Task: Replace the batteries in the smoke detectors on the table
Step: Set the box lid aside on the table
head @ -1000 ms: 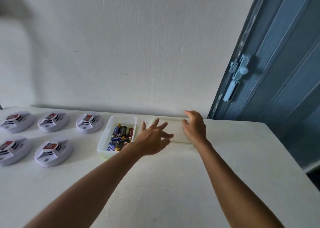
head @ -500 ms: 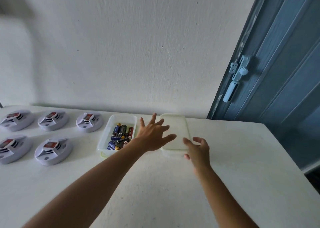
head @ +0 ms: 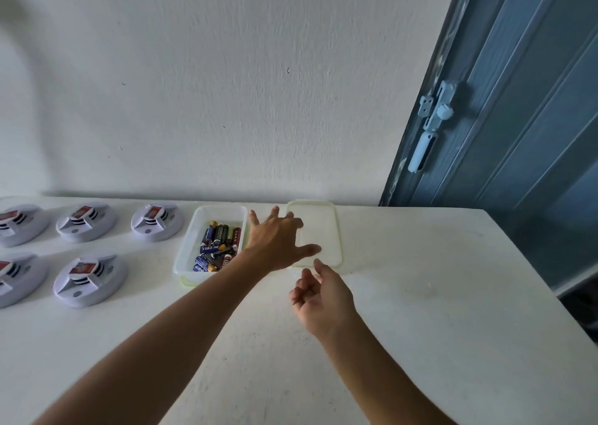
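Several white round smoke detectors [head: 90, 279] with red labels lie in two rows at the table's left. A clear plastic box [head: 191, 253] holds several batteries [head: 218, 246]. Its translucent lid [head: 323, 230] lies flat on the table just right of the box. My left hand [head: 278, 238] hovers spread between box and lid, fingers over the lid's left edge, holding nothing. My right hand [head: 320, 298] is in front of the lid, fingers loosely curled and apart, empty.
The white table [head: 420, 311] stands against a white wall. A blue door [head: 517, 117] with a pale latch [head: 427, 127] is at the right, past the table's right edge.
The lid now lies flat beside the box. My right hand has let go of it and drawn back toward me. My left hand stays spread near the lid.
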`<state>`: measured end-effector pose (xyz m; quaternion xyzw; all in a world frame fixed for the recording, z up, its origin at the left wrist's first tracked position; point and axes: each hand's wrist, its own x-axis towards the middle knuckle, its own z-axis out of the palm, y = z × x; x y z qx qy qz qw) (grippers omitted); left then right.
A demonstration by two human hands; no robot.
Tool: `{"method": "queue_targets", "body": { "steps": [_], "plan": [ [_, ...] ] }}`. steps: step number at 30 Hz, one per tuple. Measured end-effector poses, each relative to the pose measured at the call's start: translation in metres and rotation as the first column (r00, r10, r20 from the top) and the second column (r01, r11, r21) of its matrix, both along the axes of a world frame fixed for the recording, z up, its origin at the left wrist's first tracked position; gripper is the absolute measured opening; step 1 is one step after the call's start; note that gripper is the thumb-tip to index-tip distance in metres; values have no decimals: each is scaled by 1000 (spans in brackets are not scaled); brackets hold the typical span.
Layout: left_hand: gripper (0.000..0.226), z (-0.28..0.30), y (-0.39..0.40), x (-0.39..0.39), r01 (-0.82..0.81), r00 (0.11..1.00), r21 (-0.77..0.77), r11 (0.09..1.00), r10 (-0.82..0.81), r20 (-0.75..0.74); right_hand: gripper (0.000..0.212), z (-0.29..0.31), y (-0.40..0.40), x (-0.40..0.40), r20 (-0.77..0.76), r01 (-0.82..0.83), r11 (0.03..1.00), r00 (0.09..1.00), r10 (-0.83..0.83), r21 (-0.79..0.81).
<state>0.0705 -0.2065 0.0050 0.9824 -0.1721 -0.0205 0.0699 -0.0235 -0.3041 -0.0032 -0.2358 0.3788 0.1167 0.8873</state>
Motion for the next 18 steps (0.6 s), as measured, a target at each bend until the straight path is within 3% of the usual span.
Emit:
{"method": "queue_targets", "body": {
  "steps": [4, 8, 11, 13, 14, 16, 17, 18],
  "plan": [
    [74, 0, -4, -3, -35, 999, 22, 999, 34, 6, 29, -10, 2, 2, 5, -2, 999, 1000, 2, -41],
    [73, 4, -6, -3, -46, 999, 18, 999, 46, -16, 18, -17, 4, -2, 35, -26, 993, 999, 30, -113],
    [72, 4, -7, -3, -50, 998, 4, 999, 50, -28, 26, -10, 7, -1, 27, -24, 988, 999, 28, -150],
    [72, 4, -7, -5, -55, 998, -22, 998, 54, -45, 32, -5, 3, -5, 44, -174, 976, 982, 181, -134],
    [72, 4, -7, -5, -56, 997, -37, 998, 54, -50, 36, 0, -1, -8, 71, -338, 927, 933, 352, -162],
    [72, 4, -7, -6, -55, 997, -64, 996, 51, -64, 41, 8, -13, -14, 108, -632, 651, 678, 727, -421],
    [72, 3, -7, -7, -55, 996, -79, 995, 49, -71, 38, 16, -20, -15, 115, -636, 520, 565, 817, -570],
    [72, 2, -6, -7, -55, 996, -95, 994, 48, -75, 32, 24, -26, -12, 155, -562, 497, 545, 824, -661]
  ]
}}
